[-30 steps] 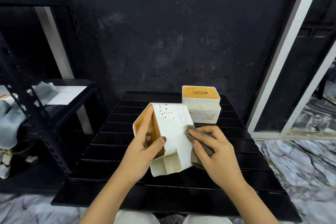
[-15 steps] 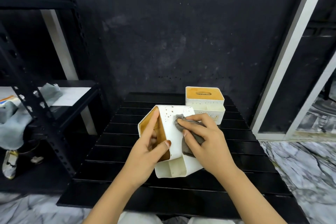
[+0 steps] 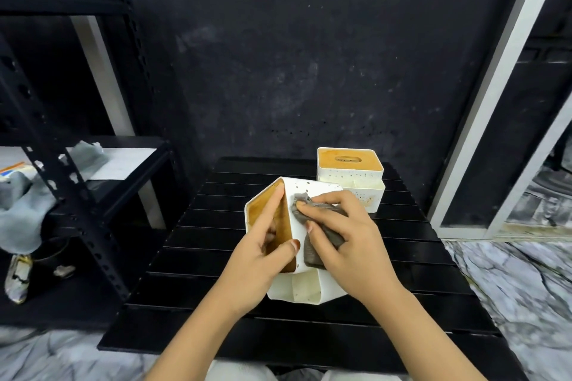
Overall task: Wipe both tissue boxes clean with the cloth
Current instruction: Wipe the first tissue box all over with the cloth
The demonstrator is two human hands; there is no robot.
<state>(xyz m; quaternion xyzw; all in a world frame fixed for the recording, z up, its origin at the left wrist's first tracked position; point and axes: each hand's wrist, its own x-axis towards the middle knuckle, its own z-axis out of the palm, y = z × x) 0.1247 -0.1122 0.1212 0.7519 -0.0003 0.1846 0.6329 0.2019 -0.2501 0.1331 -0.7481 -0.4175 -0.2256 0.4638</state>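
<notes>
Near box (image 3: 305,244): I am seeing it tilted at table (image 3: 216,281) centre, lid facing nine o'clock so its speckled side faces up; left hand (image 3: 260,260) is gripping the lid edge, steadying it; right hand (image 3: 346,241) is curling round the cloth (image 3: 312,249), pressing it there; second box (image 3: 349,176) is waiting upright at one o'clock, untouched.

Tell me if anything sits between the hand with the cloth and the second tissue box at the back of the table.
Nothing visible does. The right hand presses the cloth on the tilted box; only bare table separates it from the back box.
</notes>
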